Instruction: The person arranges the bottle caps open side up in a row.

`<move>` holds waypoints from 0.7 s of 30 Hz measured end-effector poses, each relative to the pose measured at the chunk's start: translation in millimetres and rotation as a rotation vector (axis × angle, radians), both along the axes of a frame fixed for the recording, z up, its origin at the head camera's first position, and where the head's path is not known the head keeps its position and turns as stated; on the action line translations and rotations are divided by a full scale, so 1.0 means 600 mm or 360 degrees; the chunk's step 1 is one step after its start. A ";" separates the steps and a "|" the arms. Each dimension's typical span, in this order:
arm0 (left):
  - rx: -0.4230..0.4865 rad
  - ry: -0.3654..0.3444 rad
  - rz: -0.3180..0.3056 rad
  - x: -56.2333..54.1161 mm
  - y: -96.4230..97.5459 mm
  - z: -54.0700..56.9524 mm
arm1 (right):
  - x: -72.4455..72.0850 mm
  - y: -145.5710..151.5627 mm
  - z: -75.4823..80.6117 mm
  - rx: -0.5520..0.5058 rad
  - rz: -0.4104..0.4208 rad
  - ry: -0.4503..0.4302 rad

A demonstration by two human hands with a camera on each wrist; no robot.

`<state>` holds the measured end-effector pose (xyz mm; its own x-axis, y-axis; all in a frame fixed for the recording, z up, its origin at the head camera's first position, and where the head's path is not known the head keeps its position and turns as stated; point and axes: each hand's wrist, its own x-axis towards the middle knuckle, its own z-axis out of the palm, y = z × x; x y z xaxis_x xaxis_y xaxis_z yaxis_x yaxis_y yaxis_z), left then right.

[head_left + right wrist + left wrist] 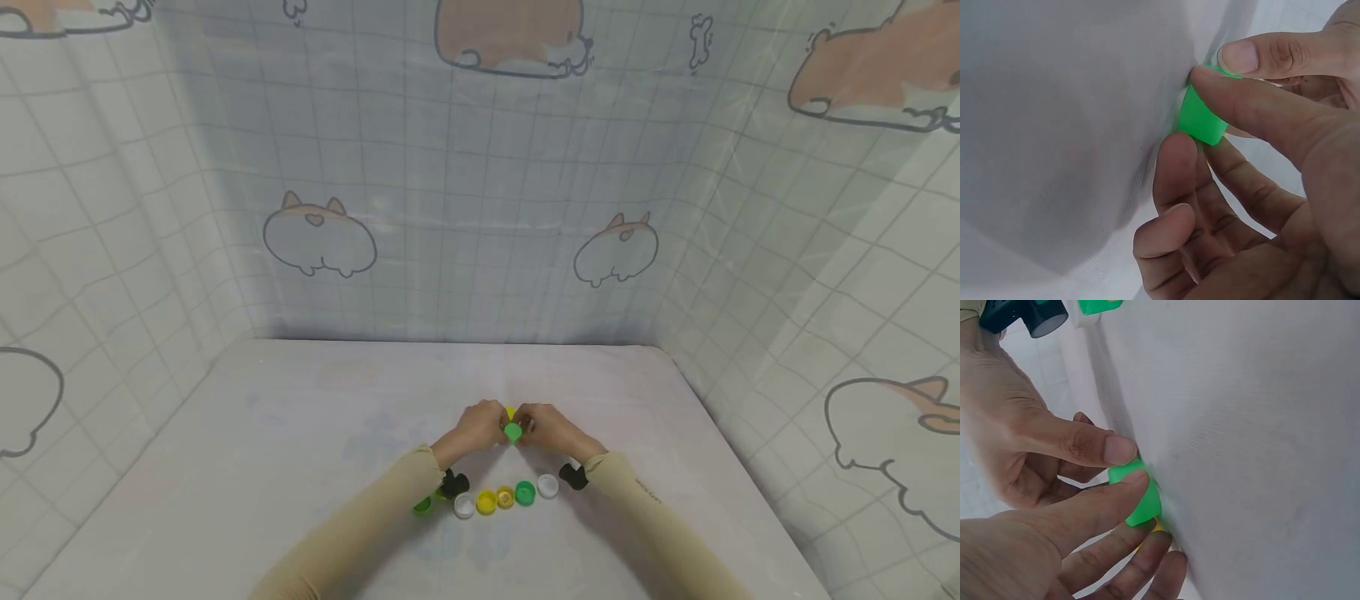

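A small green bottle cap (pixel 513 432) with tapered sides is between my two hands, close over the white table. My left hand (pixel 482 424) pinches it from the left with thumb and fingers. From the other side my right hand (pixel 551 427) grips it, the thumb along its side and other fingers loosely bent. In the left wrist view the green cap (pixel 1145 499) shows between both thumbs, and in the right wrist view the cap (pixel 1202 115) is partly covered by them. Something yellow (pixel 511 412) peeks out just behind it, mostly hidden by fingers.
Nearer me, several caps lie in a row: white (pixel 464 505), yellow (pixel 487 502), smaller yellow (pixel 506 497), green (pixel 525 493) and another white one (pixel 547 486). A green cap (pixel 423 506) sits partly under my left sleeve. Patterned curtains (pixel 480 300) enclose the table's back and sides.
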<state>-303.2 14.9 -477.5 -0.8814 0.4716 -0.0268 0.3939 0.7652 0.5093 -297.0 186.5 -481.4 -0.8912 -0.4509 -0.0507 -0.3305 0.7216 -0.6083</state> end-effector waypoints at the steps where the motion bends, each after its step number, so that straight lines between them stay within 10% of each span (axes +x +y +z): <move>1: 0.0008 0.0007 0.0000 0.000 0.000 -0.001 | 0.000 -0.001 0.000 0.0000 -0.0007 -0.0001; 21: 0.0196 -0.0142 -0.0019 0.006 -0.002 0.001 | 0.005 0.001 0.000 0.0059 -0.0006 0.0050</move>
<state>-299.9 13.8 -477.1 -0.8724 0.4867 -0.0457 0.3519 0.6901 0.6324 -294.3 187.2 -481.6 -0.8942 -0.4459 -0.0393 -0.3464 0.7449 -0.5702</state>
